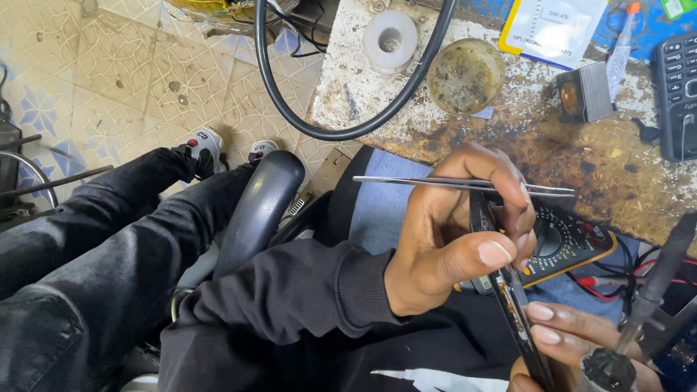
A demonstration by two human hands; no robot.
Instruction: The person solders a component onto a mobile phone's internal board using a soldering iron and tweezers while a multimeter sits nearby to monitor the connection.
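- Nearest the camera, at the bottom edge, the right hand (pixel 576 384) is closed around a soldering iron (pixel 645 310) whose dark shaft rises upward, and also grips the lower end of a thin dark phone (pixel 515 307) held edge-on.
- Just above that phone, the left hand (pixel 455 230) curls around its upper end, thumb pressed to its side, while pinching a pair of metal tweezers (pixel 467 184) that lie level across the fingers.
- Directly behind the phone, a yellow-and-black multimeter (pixel 567 240) rests, partly hidden by the left hand.
- Farther beyond the phone, on the stained workbench (pixel 538 145), sit a round dirty dish (pixel 466 76) and a white tape roll (pixel 390 41).
- Beyond the phone to the right lies a black keypad handset (pixel 692 92).
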